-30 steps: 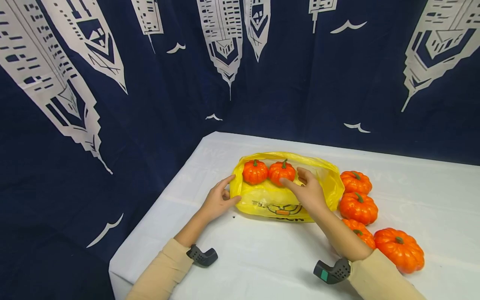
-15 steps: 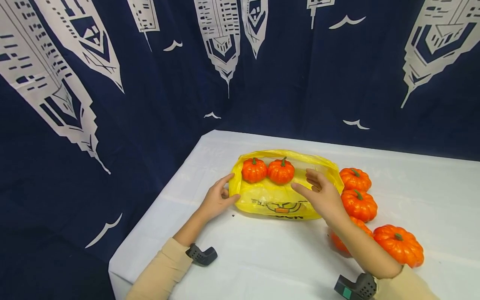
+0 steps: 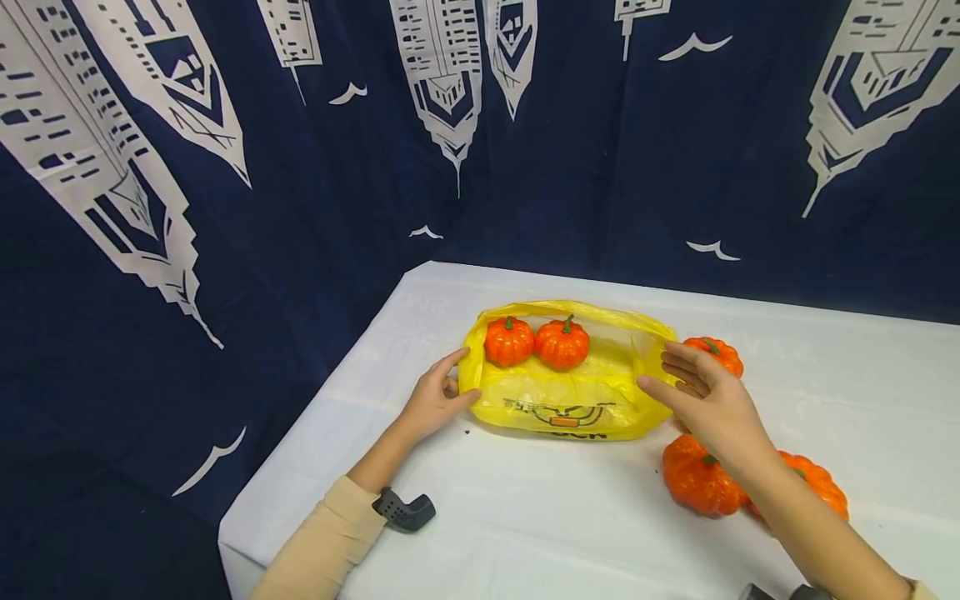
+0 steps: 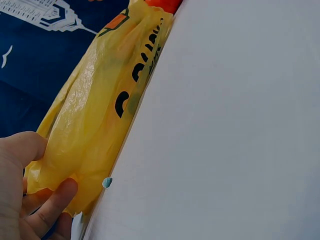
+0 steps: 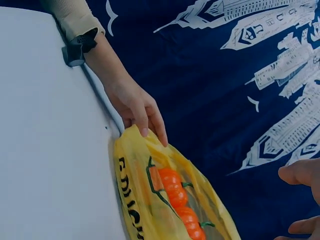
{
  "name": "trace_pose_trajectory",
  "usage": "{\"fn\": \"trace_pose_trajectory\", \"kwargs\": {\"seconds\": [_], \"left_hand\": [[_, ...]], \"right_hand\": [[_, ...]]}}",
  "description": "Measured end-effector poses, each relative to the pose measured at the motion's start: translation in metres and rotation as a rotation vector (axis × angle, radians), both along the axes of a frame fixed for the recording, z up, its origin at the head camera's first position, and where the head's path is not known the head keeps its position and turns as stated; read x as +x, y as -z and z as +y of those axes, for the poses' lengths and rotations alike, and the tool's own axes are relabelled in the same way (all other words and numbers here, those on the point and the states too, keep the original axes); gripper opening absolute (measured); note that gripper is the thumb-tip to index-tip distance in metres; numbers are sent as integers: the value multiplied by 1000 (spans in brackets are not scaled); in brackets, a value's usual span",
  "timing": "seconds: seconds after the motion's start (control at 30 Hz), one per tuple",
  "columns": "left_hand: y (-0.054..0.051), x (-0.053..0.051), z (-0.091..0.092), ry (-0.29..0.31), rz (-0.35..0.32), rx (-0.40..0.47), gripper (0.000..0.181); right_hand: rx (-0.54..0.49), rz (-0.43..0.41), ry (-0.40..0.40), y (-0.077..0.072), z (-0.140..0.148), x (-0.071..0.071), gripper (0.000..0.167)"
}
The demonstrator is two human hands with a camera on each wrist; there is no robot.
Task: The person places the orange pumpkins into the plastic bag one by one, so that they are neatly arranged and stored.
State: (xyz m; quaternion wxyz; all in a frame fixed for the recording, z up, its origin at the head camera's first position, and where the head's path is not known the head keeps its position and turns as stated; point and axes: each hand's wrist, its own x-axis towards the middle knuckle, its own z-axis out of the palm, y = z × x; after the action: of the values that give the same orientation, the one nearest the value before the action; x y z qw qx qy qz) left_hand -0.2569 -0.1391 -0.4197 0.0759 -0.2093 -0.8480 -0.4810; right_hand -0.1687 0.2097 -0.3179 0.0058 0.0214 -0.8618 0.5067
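Note:
A yellow plastic bag (image 3: 558, 396) lies on its side with its mouth spread, black print along its near face. Inside, toward the left end, two small orange pumpkins (image 3: 509, 342) with green stems sit side by side. At that end my left hand (image 3: 438, 398) holds the bag's edge; the left wrist view has its thumb and fingers (image 4: 52, 207) on either side of the plastic. My right hand (image 3: 716, 404), fingers apart and holding nothing, hovers by the bag's right end, partly covering a loose pumpkin (image 3: 720, 353). In the right wrist view, this hand (image 5: 305, 195) is cut off by the frame.
More orange pumpkins (image 3: 697, 479) lie right of the bag, partly behind my right hand and forearm. A white cloth covers the table (image 3: 510, 517). Behind it hangs a dark blue curtain (image 3: 570, 183) printed with white buildings.
My right hand has drawn back from beside a pumpkin in the bag, moving right to the bag's right end. My left hand keeps its place on the bag.

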Motion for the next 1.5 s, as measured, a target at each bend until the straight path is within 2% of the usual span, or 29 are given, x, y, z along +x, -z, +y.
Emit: {"fn": "trace_pose_trajectory", "kwargs": {"seconds": [0.37,0.57,0.87,1.13,1.27,1.4,1.5], "left_hand": [[0,1,1,15,-6,-1,69],[-1,1,2,7,-9,-1,68],[-1,1,1,10,-3,-4,68],[-1,0,2,7,-10,-6,69],[-3,2,2,4,-21,2,69],[-3,2,2,6,-30,5,69],[-3,2,2,6,-27,-1,69]], "right_hand": [[131,7,14,1,52,19,80],[197,15,46,7,70,28,77],[186,0,99,20,86,40,76],[144,-9,148,41,112,45,77],[132,-37,148,50,124,50,76],[172,-87,160,56,131,53,77],[176,-166,171,59,132,53,81]]}}
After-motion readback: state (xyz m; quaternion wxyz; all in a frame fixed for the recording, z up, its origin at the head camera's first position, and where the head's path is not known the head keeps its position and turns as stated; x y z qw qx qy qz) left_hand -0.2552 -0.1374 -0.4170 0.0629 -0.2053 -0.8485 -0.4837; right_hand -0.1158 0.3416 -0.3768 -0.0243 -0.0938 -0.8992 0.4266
